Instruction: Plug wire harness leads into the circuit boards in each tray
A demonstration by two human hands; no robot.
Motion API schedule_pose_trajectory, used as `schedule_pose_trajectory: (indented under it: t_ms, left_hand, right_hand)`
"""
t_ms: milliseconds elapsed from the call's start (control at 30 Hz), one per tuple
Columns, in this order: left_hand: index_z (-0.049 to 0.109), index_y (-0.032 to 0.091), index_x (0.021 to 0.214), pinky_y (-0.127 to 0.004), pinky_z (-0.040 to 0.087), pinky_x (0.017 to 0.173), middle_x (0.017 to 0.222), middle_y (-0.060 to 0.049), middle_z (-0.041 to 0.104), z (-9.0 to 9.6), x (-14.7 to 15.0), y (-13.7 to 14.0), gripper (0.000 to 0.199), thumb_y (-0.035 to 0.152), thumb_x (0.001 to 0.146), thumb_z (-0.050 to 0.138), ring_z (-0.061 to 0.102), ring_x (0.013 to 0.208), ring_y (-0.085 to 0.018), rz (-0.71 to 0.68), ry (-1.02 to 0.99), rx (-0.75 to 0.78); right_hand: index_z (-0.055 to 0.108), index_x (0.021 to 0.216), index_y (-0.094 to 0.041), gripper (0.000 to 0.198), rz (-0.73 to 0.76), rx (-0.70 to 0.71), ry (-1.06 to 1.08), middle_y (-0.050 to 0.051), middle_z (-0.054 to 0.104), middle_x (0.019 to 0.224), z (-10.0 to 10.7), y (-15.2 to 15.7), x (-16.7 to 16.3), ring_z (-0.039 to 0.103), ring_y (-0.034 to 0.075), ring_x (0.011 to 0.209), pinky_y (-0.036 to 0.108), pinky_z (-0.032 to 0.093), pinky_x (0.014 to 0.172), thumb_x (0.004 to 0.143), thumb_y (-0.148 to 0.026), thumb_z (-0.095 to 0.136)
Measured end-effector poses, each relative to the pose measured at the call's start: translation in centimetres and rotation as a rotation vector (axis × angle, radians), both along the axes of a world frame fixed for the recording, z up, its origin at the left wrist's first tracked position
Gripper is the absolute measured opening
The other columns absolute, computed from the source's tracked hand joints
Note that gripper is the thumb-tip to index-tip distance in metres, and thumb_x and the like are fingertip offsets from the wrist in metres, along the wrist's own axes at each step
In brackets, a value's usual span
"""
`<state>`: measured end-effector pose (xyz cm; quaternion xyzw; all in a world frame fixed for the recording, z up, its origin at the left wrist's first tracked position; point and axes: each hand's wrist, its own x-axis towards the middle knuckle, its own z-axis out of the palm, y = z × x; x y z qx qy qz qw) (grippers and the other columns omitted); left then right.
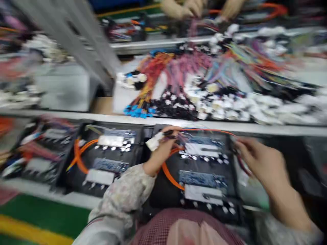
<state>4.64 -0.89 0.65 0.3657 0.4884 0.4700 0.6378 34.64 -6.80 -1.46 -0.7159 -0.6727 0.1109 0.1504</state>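
My left hand [163, 149] is closed on a wire harness at the upper left of a black tray [163, 200]. A white connector [154, 141] and a dark one stick out to the left of its fingers. A thin orange wire [209, 130] runs from there to my right hand [265, 166], whose fingers are pinched on its far end at the tray's right side. In the tray lie an upper circuit board [204, 140] and a lower circuit board [201, 178], with a thick orange cable [168, 175] curving between them. Motion blurs the small parts.
To the left stands a second black tray [74, 180] with similar boards and an orange cable. Behind a metal rail [217, 127], a shelf holds bundled harnesses [176, 71]. A grey post [87, 37] rises at left. Across the line, another person's hands [191, 8] work on wires.
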Motion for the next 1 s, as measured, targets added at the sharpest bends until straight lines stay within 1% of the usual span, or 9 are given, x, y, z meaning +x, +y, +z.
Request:
schedule_pose_trajectory:
  t_ms: [67,167,233,367,467,633,800,900,1000]
  left_hand:
    - [0.07,0.02,0.1,-0.021,0.054,0.052,0.082,-0.003,0.073,-0.6,-0.1,0.7,0.028,0.039,0.08,0.073,0.071,0.074,-0.017,-0.013,0.058,-0.004]
    - [0.07,0.019,0.105,-0.019,0.052,0.049,0.089,-0.005,0.075,-1.4,-0.2,1.3,0.029,0.037,0.083,0.073,0.073,0.076,-0.019,-0.033,0.134,0.02]
    - [0.071,0.019,0.105,-0.019,0.052,0.049,0.09,-0.005,0.075,-1.6,-0.3,1.2,0.028,0.036,0.083,0.073,0.073,0.076,-0.019,-0.033,0.151,0.03]
    - [0.072,0.02,0.101,-0.02,0.052,0.048,0.09,-0.005,0.075,-1.4,-0.1,1.0,0.025,0.036,0.082,0.074,0.072,0.075,-0.018,-0.018,0.136,0.026]
    - [0.071,0.021,0.103,-0.02,0.052,0.047,0.089,-0.005,0.075,-1.4,0.1,1.1,0.025,0.035,0.082,0.074,0.072,0.074,-0.018,-0.018,0.129,0.033]
    - [0.07,0.019,0.097,-0.019,0.051,0.047,0.088,-0.006,0.075,-1.4,0.1,1.2,0.021,0.035,0.084,0.072,0.073,0.073,-0.018,-0.06,0.139,0.064]
    - [0.069,0.018,0.095,-0.019,0.053,0.049,0.089,-0.006,0.075,-1.5,0.1,1.1,0.018,0.034,0.086,0.071,0.073,0.076,-0.018,-0.067,0.127,0.073]
    - [0.068,0.019,0.094,-0.019,0.054,0.05,0.087,-0.005,0.074,-1.3,0.1,1.1,0.018,0.034,0.084,0.072,0.074,0.077,-0.018,-0.066,0.101,0.049]
    - [0.068,0.02,0.094,-0.019,0.054,0.05,0.086,-0.004,0.074,-1.2,0.2,1.1,0.017,0.033,0.084,0.072,0.074,0.076,-0.018,-0.073,0.083,0.03]
  right_hand:
    - [0.072,0.102,-0.022,0.029,-0.054,-0.088,0.026,0.008,0.076,0.09,0.1,1.5,-0.9,0.067,0.023,0.067,0.035,0.048,0.062,0.094,-0.04,0.052]
    - [0.073,0.097,-0.021,0.029,-0.038,-0.136,0.143,0.006,0.077,0.089,-0.1,3.1,-1.6,0.069,0.022,0.073,0.032,0.047,0.067,0.093,-0.038,0.049]
    - [0.074,0.093,-0.021,0.028,-0.043,-0.142,0.181,0.005,0.077,0.088,0.1,3.4,-1.9,0.069,0.022,0.073,0.03,0.045,0.065,0.092,-0.037,0.05]
    - [0.073,0.087,-0.021,0.025,-0.04,-0.188,0.303,0.002,0.074,0.075,0.1,3.2,-1.6,0.062,0.016,0.058,0.027,0.039,0.056,0.089,-0.039,0.056]
    - [0.069,0.088,-0.021,0.021,-0.062,-0.195,0.433,0.002,0.074,0.077,-0.3,3.4,-1.3,0.063,0.015,0.063,0.026,0.043,0.06,0.086,-0.038,0.059]
    - [0.069,0.081,-0.02,0.021,-0.075,-0.235,0.47,0.004,0.075,0.078,-0.4,3.9,-1.2,0.064,0.017,0.066,0.028,0.044,0.061,0.084,-0.039,0.06]
    - [0.07,0.079,-0.019,0.024,-0.093,-0.3,0.623,0.006,0.076,0.081,-0.8,4.2,-0.7,0.071,0.021,0.075,0.032,0.051,0.071,0.08,-0.042,0.064]
    - [0.07,0.078,-0.018,0.027,-0.102,-0.295,0.685,0.007,0.076,0.08,-1.1,4.1,-0.7,0.071,0.021,0.074,0.033,0.052,0.071,0.078,-0.045,0.066]
    - [0.07,0.077,-0.018,0.028,-0.111,-0.29,0.673,0.007,0.076,0.079,-1.1,4.3,-0.7,0.07,0.02,0.073,0.032,0.05,0.069,0.077,-0.046,0.066]
